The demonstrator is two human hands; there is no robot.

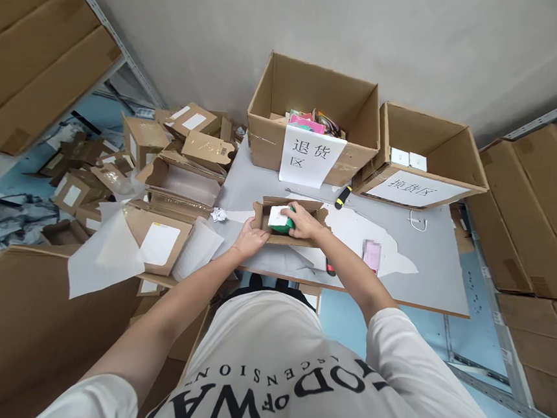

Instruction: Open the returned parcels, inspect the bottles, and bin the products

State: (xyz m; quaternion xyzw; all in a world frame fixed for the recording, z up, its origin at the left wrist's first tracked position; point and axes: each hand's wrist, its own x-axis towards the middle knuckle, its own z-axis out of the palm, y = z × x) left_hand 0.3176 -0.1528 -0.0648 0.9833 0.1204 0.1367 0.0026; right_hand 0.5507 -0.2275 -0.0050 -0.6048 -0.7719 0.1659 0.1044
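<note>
Small open cardboard box [290, 220] sits on grey tabletop [430, 261], long axis left-right. Green-white packet [281, 219] lies inside it, clamped under right hand [305, 223]. Box's left end is steadied by left hand [251, 239], fingers closed on the wall. Right hand is nearer.

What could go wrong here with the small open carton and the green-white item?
1. The left hand only steadies the small carton at one end; it may slide as the right hand handles the green-and-white item.
2. The knife lying nearby could get knocked.
</note>
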